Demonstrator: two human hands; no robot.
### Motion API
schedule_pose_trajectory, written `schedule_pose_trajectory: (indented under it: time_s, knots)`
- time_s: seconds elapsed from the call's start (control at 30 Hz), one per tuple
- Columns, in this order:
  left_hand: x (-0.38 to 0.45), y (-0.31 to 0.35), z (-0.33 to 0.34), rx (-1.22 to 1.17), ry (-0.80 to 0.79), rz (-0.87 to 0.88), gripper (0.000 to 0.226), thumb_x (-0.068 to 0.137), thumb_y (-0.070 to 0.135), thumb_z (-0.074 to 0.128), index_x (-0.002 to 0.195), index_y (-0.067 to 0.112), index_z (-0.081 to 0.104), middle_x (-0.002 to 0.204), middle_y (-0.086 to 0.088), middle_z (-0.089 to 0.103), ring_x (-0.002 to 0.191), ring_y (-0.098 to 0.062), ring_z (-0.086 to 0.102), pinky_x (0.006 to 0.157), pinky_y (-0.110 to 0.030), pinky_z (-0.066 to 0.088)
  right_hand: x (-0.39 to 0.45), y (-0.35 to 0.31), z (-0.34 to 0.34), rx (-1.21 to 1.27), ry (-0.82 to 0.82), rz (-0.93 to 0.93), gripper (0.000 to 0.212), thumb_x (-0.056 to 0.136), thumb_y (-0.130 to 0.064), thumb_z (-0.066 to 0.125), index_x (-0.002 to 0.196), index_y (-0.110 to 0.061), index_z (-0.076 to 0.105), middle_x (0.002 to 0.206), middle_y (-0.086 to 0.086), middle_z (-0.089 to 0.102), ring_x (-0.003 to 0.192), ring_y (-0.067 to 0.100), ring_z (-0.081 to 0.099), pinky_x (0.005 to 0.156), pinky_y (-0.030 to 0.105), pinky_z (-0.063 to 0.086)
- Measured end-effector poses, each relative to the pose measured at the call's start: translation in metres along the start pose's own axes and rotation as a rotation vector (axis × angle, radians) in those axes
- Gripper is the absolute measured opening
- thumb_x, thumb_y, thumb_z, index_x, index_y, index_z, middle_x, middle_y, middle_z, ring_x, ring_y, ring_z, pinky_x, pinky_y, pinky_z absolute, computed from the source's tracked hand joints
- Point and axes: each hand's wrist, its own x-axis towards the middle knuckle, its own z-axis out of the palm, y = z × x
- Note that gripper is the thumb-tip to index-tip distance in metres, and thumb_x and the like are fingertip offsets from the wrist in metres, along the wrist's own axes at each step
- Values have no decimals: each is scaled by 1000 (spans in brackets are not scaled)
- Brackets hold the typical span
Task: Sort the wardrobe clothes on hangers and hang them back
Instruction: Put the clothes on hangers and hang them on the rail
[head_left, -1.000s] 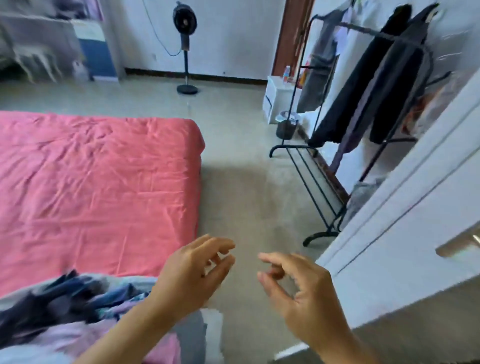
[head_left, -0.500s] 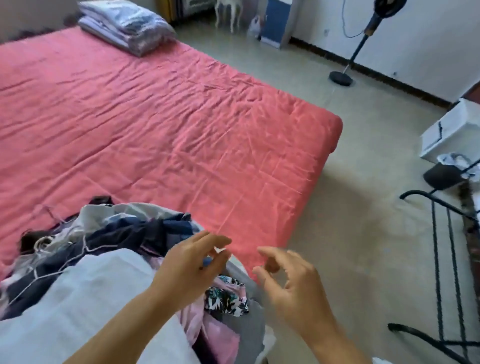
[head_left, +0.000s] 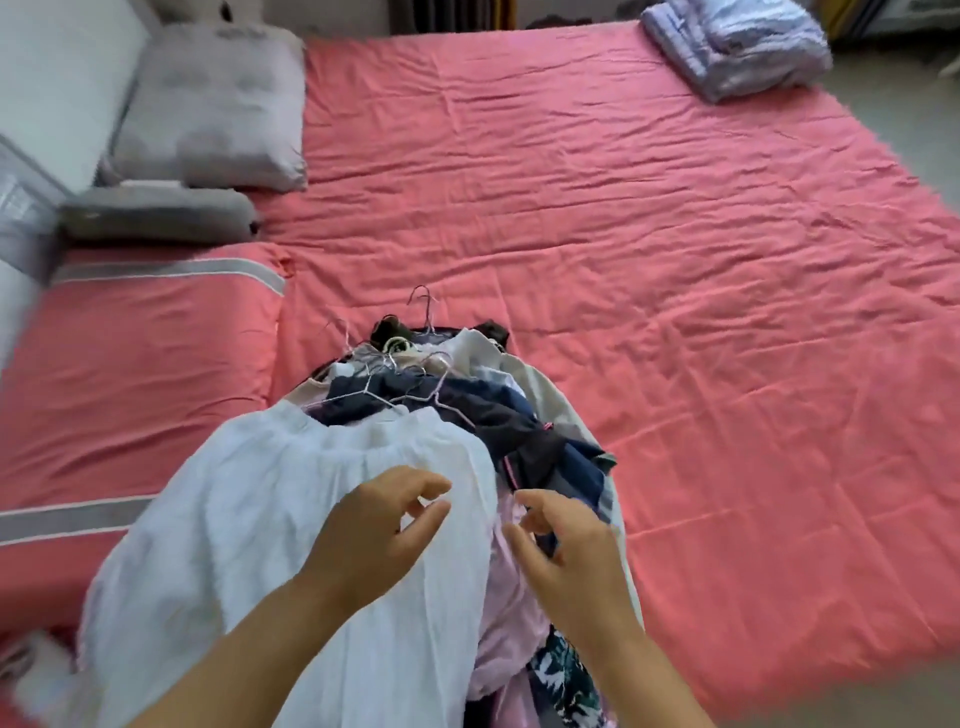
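Left hand: over the white garment, fingers loosely curled w/ a gap between thumb and fingers, nothing gripped. Contact w/ the cloth below cannot be told.

Right hand: just right of the left hand, apart from it, over the pink garment. Fingers loosely curled, holding nothing.

Clothes pile: lies on the bed, directly under and ahead of both hands. White garment on top, left side; dark navy garments ahead of the right hand; a floral-print piece near the right wrist.

Wire hangers: tangled at the pile's far end, ahead of both hands, hooks pointing away. Count cannot be told.

Beyond the pile: the bed's pink sheet, wrinkled. Far left of the left hand: grey pillow and a dark grey roll, approx. side by side. Far right of the right hand: folded striped blanket at the bed's far corner.
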Motion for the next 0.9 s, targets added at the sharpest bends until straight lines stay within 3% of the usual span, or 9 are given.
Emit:
schedule_pose_trajectory:
  time_s: [0.1,0.23,0.43,0.67,0.8,0.9]
  knots:
    - [-2,-23,1,8,41,-172,43,77,60,43,98,31,67,91,27,60,85,4,60,72,-21,50,30,13,26,-20,-102,-39,35,80,-37,62,109,-17,66,94,-8,65,95,13,56,81,22,43]
    - [1,-47,9,-9,94,-335,7,89,30,62,95,32,66,93,23,62,88,4,58,73,-17,47,71,32,60,-62,-240,-50,32,89,-32,62,117,-18,62,111,-8,61,107,10,50,83,17,35]
    - [13,-72,20,-44,196,-496,19,89,25,62,86,43,60,94,21,64,89,4,57,73,-12,44,131,55,110,-114,-302,-17,35,91,-29,57,122,-13,59,120,-1,58,115,18,46,91,24,36]
    - [26,-97,22,-73,250,-596,16,89,24,62,89,40,61,94,19,64,87,9,56,70,-3,42,170,60,160,-364,-365,37,24,89,-24,49,110,-13,50,115,5,55,107,28,47,85,36,36]
    - [23,-103,13,-94,294,-616,12,89,24,63,93,35,65,93,19,65,85,9,57,70,-5,43,180,50,170,-439,-312,87,26,88,-12,47,113,-12,46,116,6,55,106,27,49,84,35,36]
    - [13,-105,-5,-102,287,-588,15,88,23,63,89,38,63,93,19,65,87,8,57,71,-6,43,174,29,166,-398,-216,121,14,85,-17,47,97,-13,49,102,5,57,97,27,52,78,36,33]
